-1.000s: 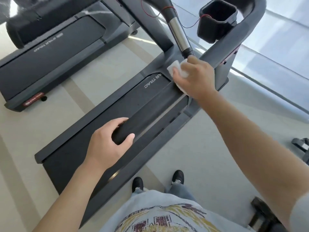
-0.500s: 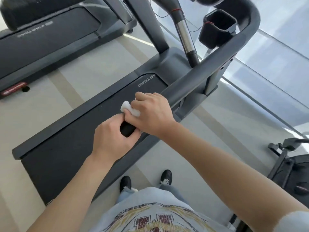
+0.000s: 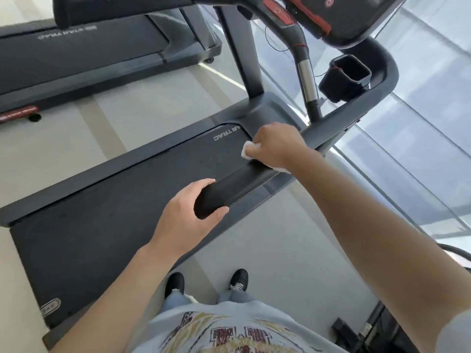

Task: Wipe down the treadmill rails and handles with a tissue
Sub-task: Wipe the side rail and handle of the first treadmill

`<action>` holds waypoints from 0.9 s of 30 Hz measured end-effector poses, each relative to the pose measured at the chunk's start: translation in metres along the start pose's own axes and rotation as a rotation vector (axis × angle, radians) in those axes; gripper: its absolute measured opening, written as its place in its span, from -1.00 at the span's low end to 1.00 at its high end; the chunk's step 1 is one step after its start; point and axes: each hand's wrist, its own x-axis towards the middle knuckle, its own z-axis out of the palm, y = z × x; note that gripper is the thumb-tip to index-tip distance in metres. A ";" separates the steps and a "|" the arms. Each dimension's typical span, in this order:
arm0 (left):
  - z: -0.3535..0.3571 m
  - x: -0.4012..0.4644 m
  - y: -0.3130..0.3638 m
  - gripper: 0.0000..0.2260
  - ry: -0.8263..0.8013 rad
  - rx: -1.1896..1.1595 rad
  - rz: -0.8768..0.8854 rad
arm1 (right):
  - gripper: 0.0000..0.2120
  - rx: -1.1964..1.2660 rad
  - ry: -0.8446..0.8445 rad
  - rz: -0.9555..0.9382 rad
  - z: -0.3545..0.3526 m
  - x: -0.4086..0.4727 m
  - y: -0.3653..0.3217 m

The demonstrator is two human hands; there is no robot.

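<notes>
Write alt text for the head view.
A person's right hand presses a white tissue around a treadmill's black handrail, while the left hand grips the rail's near end. Below are the belt, pale floor and black shoes.

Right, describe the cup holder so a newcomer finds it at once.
Start at the near treadmill, the one both hands are on. Follow its grey side rail up past the right hand towards the console. The cup holder is the open black square pocket above that rail, a red cord beside it.
</notes>
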 end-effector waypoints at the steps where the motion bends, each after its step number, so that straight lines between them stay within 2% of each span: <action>1: -0.004 -0.003 -0.003 -0.55 -0.006 -0.017 -0.008 | -0.54 -0.001 -0.040 -0.041 0.001 -0.004 -0.020; 7: -0.017 -0.021 -0.029 -0.66 0.056 -0.130 -0.080 | -0.55 -0.067 -0.091 -0.270 0.021 -0.030 -0.134; 10: -0.017 -0.030 -0.038 -0.66 0.066 -0.147 -0.054 | -0.54 -0.038 -0.101 -0.261 0.020 -0.037 -0.139; 13: -0.015 -0.032 -0.039 -0.61 0.050 -0.153 -0.034 | -0.51 0.054 -0.101 -0.177 0.007 -0.036 -0.114; 19: -0.018 -0.033 -0.039 -0.57 -0.005 -0.132 0.000 | -0.49 0.014 0.079 0.175 -0.012 -0.012 -0.010; 24: -0.021 -0.030 -0.036 -0.61 0.001 -0.133 0.008 | -0.47 0.070 0.259 0.205 0.013 -0.017 -0.020; 27: -0.019 -0.019 -0.029 -0.67 -0.001 -0.142 0.030 | -0.52 0.118 0.445 0.168 0.038 -0.040 -0.040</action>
